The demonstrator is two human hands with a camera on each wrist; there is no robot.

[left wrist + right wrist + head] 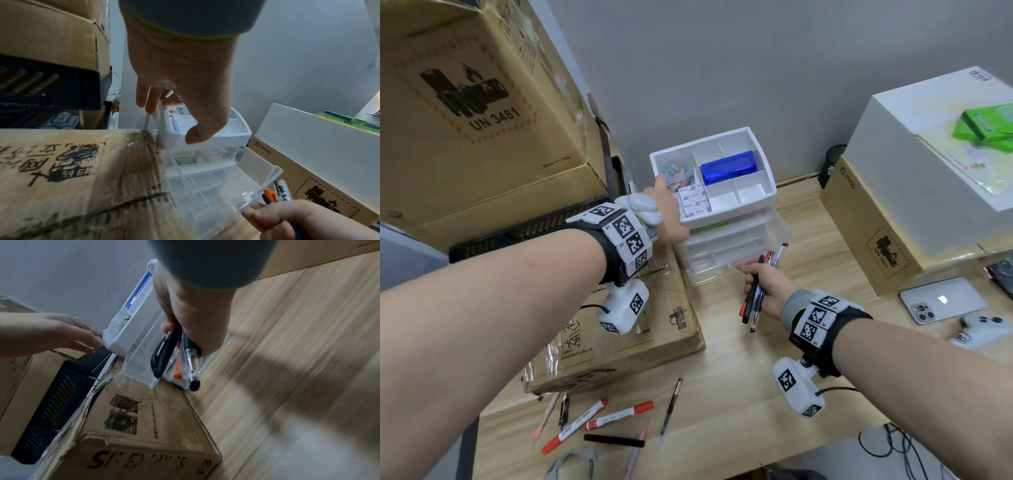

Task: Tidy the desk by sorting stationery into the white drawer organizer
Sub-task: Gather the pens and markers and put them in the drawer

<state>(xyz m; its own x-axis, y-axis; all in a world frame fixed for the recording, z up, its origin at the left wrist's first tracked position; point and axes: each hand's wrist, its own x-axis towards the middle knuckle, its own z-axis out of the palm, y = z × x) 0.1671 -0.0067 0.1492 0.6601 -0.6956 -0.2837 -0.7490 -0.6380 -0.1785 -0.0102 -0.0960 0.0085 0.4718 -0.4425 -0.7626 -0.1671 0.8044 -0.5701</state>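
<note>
Against the grey wall, the white drawer organizer (726,205) stands on the worktop (774,359), a clear drawer (257,183) pulled out. The left hand (667,212) grips the top tray's (763,168) corner, fingers over its rim, thumb on its front. The right hand (767,287) clutches a bundle of pens (756,291), fingertips at the drawer's front. Loose markers (599,418) lie on the near worktop.

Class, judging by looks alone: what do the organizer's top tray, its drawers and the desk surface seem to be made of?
Top tray: opaque white plastic, smooth moulded rim, faint sheen.
Drawers: clear plastic; their dividers show through the walls.
Desk: pale wood grain, matte; perhaps laminate rather than solid wood.
</note>
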